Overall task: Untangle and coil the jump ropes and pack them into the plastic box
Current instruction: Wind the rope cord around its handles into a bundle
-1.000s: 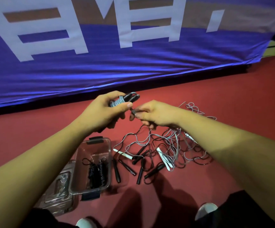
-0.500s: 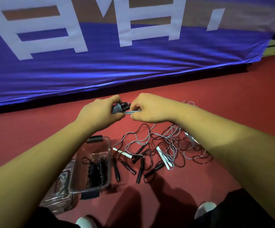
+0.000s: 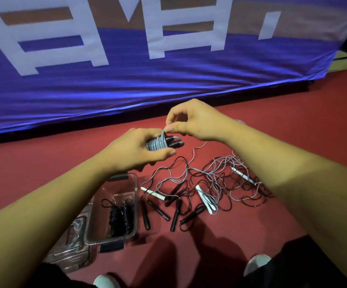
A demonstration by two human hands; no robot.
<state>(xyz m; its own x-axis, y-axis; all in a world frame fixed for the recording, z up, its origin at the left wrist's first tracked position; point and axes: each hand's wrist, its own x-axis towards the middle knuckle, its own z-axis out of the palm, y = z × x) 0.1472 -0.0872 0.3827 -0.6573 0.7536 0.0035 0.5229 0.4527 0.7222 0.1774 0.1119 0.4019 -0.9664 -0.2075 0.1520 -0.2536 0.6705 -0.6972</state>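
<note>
1. The step in hand appears to be coiling. The left hand (image 3: 135,150) grips a bundle of pale grey cord wound round dark handles (image 3: 158,143), its fingers (image 3: 166,153) curled about the turns.
2. The right hand (image 3: 197,123) pinches the free run of that grey cord between thumb and forefinger, just above the bundle. From there the cord trails down to the tangled heap of grey and black ropes (image 3: 216,179) on the red floor (image 3: 282,125).
3. The next move likely calls for another turn laid snug beside the last. The slack must be drawn clear of the heap without dragging other ropes along, since a snag there would stall the winding.
4. Counted: one bundle is in the hands and one coiled black rope (image 3: 119,215) lies in the clear plastic box (image 3: 136,196). That box sits on the floor under the left forearm, with one clear lid (image 3: 71,246) beside it.
5. Loose on the floor are three white handles and about six black ones — the tangle hides any more.
</note>
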